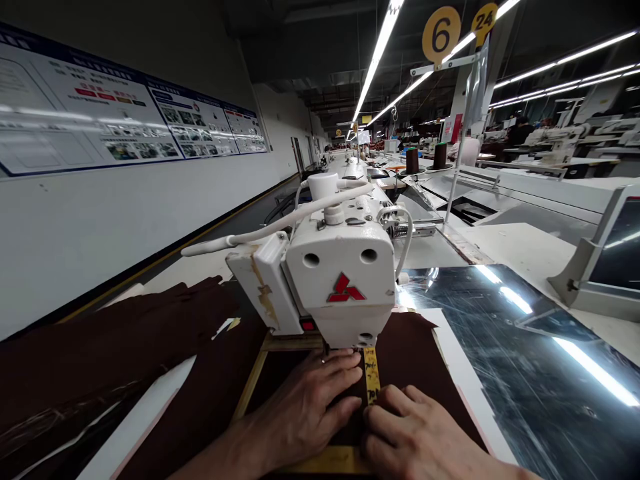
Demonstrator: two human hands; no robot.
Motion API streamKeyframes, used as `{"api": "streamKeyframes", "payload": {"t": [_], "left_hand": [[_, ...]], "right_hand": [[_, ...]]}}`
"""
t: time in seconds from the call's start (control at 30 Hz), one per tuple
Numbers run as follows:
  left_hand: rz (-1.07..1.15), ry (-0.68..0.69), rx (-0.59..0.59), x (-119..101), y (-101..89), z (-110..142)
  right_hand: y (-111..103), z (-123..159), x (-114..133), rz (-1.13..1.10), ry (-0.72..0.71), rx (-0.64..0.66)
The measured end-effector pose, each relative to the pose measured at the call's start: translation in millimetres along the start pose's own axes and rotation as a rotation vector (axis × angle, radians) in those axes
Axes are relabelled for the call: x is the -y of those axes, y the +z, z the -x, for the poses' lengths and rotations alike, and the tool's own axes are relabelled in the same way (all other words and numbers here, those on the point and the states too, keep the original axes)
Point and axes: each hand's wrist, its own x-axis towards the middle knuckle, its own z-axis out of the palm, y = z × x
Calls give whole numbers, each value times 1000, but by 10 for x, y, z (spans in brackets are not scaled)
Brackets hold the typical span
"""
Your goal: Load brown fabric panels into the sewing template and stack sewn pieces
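A white sewing machine head (343, 277) with a red three-diamond badge stands in front of me. Dark brown fabric (410, 347) lies beneath it, with a yellowish frame (253, 383) around part of it. My left hand (313, 397) rests on the fabric inside this frame, fingers stretched out and lying flat close to the needle area. Beside it runs a yellow strip (371, 373) with dark handwriting. At the strip's near end my right hand (417, 430) is closed, its fingers curled down against the fabric; whatever lies under those fingertips is hidden.
Brown fabric pieces (115, 333) are heaped at the left. To the right lies a shiny metal plate (480, 333), with a screen (617, 247) beyond it. Dark thread cones (411, 161) and a thread stand pole (455, 173) rise behind the machine.
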Motion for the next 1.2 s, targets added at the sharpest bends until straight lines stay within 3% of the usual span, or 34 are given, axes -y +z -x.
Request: {"api": "streamKeyframes", "payload": {"t": [0.37,0.6,0.97,1.1,1.2], "left_hand": [[-48,10,-4,64,48,-35],[-136,7,-36,-73,46,4],[-135,-73,-17,-60,61,0],[-138,-97,-3,-37,67,17],[-120,-95,26,-45,30,18]], "right_hand": [[92,62,-34,-14,27,13],[18,19,-67,-36,45,30],[-2,36,-129,-90,176,213],[21,28,-188,-107,212,215],[-34,-41,-228,-128,236,309]]}}
